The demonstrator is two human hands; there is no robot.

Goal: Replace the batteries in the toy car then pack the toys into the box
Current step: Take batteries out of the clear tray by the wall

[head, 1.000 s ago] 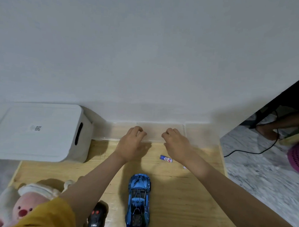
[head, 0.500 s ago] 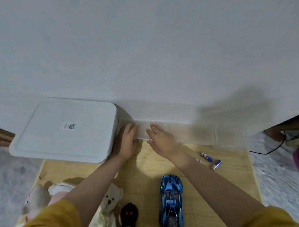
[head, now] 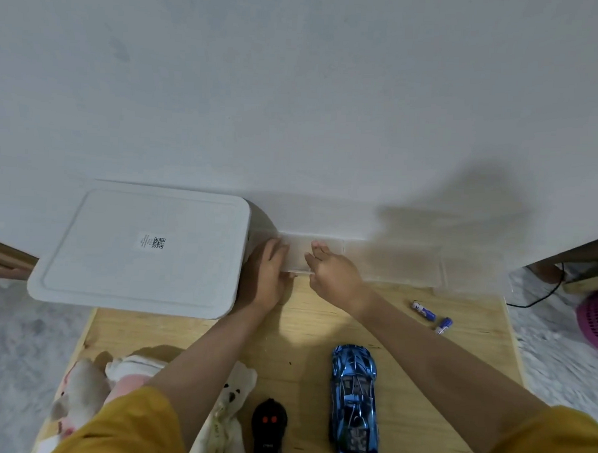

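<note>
A white lidded box [head: 145, 250] stands at the table's back left against the wall. My left hand [head: 268, 273] lies with straight fingers beside the box's right side, at its lower corner. My right hand [head: 333, 272] reaches forward with straight fingers onto a clear plastic strip [head: 392, 261] along the wall. The blue toy car [head: 353, 403] lies near the front of the wooden table [head: 421, 368], nose away from me. Two blue batteries [head: 430, 316] lie at the back right. A black remote [head: 269, 428] sits left of the car.
Plush toys [head: 88, 391] and a small white bear [head: 231, 405] lie at the front left under my left forearm. A white wall rises right behind the table. A pink basket [head: 595, 318] and a black cable [head: 541, 298] are on the floor to the right.
My view has swung left, so the box now sits nearer the middle. Both hands have shifted left along the wall toward the box and their fingers have straightened.
</note>
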